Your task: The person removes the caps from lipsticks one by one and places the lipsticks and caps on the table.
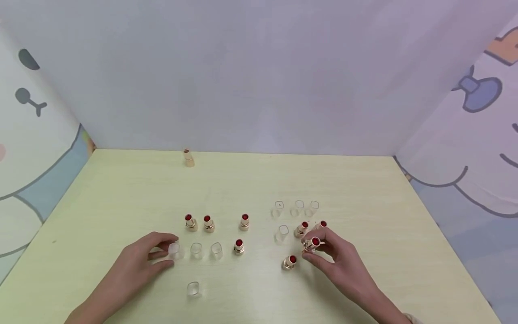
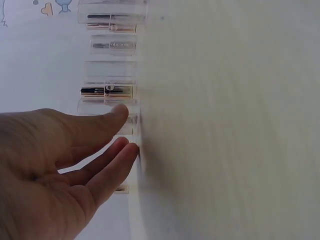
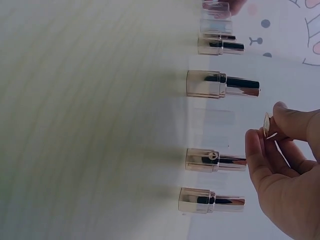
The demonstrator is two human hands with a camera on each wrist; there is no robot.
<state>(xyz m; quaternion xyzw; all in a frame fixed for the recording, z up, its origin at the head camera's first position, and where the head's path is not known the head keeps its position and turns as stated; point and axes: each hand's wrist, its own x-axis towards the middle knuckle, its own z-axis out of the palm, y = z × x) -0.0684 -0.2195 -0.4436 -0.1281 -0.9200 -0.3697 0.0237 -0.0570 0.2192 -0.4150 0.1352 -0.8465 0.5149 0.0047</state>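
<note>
My left hand (image 1: 139,258) rests beside a clear cap (image 1: 174,250), thumb and fingers parted around its near side. In the left wrist view, a gap shows between the left thumb (image 2: 117,115) and fingers. My right hand (image 1: 337,256) pinches a gold lipstick (image 1: 311,244) with a red top, lifted off the table; the right wrist view shows its gold end (image 3: 270,126) between thumb and fingers. Close to that hand stand a lipstick (image 1: 289,262), another lipstick (image 1: 301,229) and a partly hidden lipstick (image 1: 321,225).
More upright lipsticks (image 1: 244,222) stand mid-table and to the left. Clear caps stand in front (image 1: 193,289), near the left hand (image 1: 196,250) and at the right rear (image 1: 299,207). One gold lipstick (image 1: 189,158) stands at the table's back edge, before a pale wall (image 1: 251,81).
</note>
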